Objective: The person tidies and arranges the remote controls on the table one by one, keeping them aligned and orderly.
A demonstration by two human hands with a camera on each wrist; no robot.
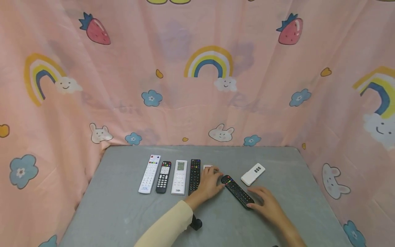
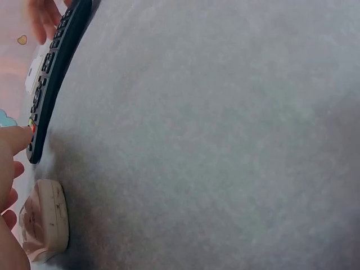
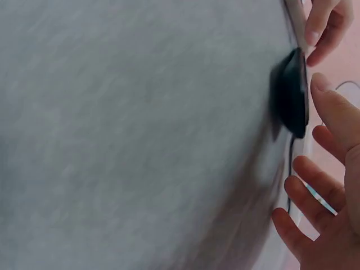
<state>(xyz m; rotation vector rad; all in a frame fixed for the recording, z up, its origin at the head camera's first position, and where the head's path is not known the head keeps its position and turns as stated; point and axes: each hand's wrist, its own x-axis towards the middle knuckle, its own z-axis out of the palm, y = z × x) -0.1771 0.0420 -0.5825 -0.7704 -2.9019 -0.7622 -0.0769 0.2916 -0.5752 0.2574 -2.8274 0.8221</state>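
A black remote control (image 1: 237,191) lies slantwise on the grey table, between the two hands. My left hand (image 1: 209,183) is at its upper end, the fingers loosely bent; in the left wrist view a fingertip overlaps the remote's end, and I cannot tell whether it touches. Partly hidden behind that hand is a white remote (image 1: 207,166), its near end (image 2: 46,216) showing in the left wrist view. Beside the black remote's lower end is my right hand (image 1: 267,206), thumb and fingers spread. In the right wrist view, its fingers (image 3: 312,202) hold nothing.
Left of the hands stand a white remote (image 1: 149,174), a small black remote (image 1: 163,176), a white remote with a screen (image 1: 179,176) and a long black remote (image 1: 194,173) in a row. A white remote (image 1: 253,174) lies slanted at right. A patterned pink curtain (image 1: 172,120) surrounds the table.
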